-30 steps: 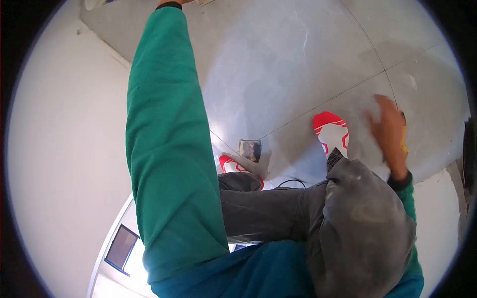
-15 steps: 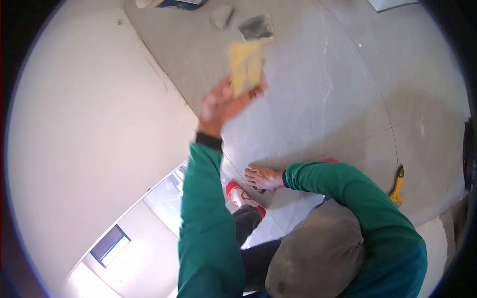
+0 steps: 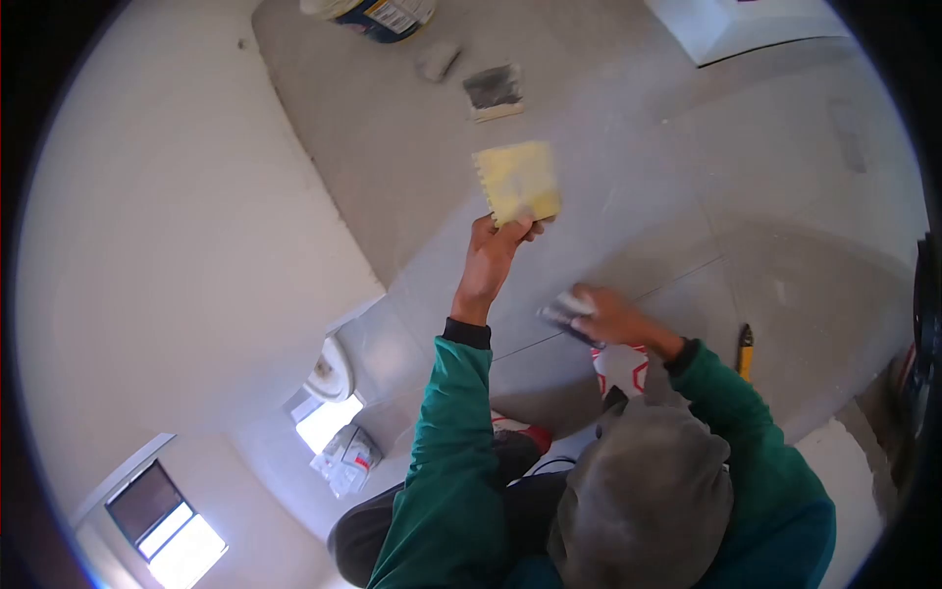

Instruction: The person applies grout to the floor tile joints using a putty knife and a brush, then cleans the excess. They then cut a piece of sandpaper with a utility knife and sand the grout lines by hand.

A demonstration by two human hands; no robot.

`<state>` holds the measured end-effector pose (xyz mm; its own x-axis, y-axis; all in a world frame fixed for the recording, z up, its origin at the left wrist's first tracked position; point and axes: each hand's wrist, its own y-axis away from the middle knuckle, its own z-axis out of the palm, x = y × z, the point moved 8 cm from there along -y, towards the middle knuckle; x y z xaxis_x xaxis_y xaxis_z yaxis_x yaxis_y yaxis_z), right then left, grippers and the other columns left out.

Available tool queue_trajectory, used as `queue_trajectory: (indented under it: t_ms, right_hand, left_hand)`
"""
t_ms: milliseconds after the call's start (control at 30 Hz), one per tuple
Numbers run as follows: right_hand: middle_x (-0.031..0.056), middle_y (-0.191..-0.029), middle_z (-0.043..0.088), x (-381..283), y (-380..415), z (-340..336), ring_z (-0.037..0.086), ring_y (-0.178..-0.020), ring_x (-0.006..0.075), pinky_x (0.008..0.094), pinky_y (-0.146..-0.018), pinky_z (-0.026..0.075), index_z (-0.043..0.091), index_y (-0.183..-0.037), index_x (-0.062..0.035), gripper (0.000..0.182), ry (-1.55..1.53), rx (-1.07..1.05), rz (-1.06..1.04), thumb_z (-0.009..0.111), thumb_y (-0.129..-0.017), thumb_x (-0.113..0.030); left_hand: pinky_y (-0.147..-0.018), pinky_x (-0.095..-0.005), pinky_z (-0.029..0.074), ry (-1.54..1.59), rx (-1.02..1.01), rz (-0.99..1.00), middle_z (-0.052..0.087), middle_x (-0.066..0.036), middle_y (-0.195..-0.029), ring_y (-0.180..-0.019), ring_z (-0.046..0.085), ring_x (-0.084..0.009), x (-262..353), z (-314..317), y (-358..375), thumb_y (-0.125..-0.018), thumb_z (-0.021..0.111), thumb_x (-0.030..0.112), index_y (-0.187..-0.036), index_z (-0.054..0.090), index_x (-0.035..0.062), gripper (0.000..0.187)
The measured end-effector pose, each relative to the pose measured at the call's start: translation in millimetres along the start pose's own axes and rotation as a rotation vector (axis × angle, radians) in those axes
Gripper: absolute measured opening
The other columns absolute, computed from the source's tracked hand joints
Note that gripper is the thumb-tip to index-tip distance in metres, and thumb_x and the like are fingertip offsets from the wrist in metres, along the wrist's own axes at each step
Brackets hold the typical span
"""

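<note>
Pinched in my left hand (image 3: 510, 240) is a yellow spreader (image 3: 520, 175) with a notched edge, raised in front of me above the grey floor. My right hand (image 3: 610, 314) is closed around a blurred dark tool with a pale part (image 3: 569, 316), low over the tiles near a red and white sock (image 3: 620, 371). A small pad with a dark grey face (image 3: 494, 90) lies on the floor beyond the spreader. On the right, a yellow-handled cutter (image 3: 746, 353) rests on the floor.
A dark blue bucket (image 3: 388, 18) and a greyish lump (image 3: 439, 61) are at the top. A white wall (image 3: 177, 196) runs along the left. A white slab (image 3: 746, 29) is at top right. A grey cap (image 3: 653, 491) fills part of the bottom.
The view has shifted. My left hand with the spreader has moved right and closer. My right hand, empty with fingers spread before, has moved forward and right and now grips the dark tool.
</note>
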<state>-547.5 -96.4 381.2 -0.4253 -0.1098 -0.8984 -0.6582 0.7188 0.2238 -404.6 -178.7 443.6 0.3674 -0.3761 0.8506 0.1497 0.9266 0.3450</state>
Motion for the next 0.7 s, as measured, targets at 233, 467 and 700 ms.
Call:
queue_trajectory:
  t_ms: [233, 467, 700]
  right_hand:
    - [0.005, -0.08, 0.057, -15.5, 92.7, -174.2, 0.051, -0.062, 0.0092, 0.0257, -0.056, 0.043, 0.056, -0.094, -0.0005, 0.018, -0.18, 0.722, 0.278, 0.057, -0.081, -0.012]
    - [0.0121, -0.1, 0.057, -116.9, 90.5, -168.5, 0.056, -0.084, 0.0274, 0.0379, -0.065, 0.048, 0.057, -0.108, -0.0023, 0.041, 0.693, 0.934, -0.045, 0.06, -0.067, -0.002]
    - [0.0104, -0.1, 0.056, -108.8, 105.9, -173.8, 0.057, -0.083, 0.0278, 0.0365, -0.066, 0.049, 0.052, -0.115, -0.0049, 0.044, 0.663, 0.743, 0.101, 0.061, -0.072, -0.006]
  left_hand:
    - [-0.072, -0.0301, 0.044, -0.209, 0.052, -0.004, 0.061, -0.005, -0.083, -0.077, 0.054, -0.0135, -54.5, 57.5, -18.1, -0.085, 0.055, 0.022, -0.091, 0.062, -0.0021, 0.026]
    - [-0.06, -0.0258, 0.047, -0.311, -0.105, 0.323, 0.061, -0.005, -0.079, -0.07, 0.056, -0.0099, -35.2, 163.0, -20.7, -0.082, 0.057, 0.007, -0.089, 0.059, -0.0029, 0.012]
    - [-0.057, -0.0245, 0.046, -0.197, -0.177, -0.054, 0.06, -0.006, -0.079, -0.065, 0.057, -0.0115, -59.9, 159.5, -52.9, -0.084, 0.049, 0.013, -0.093, 0.056, 0.0002, 0.017]
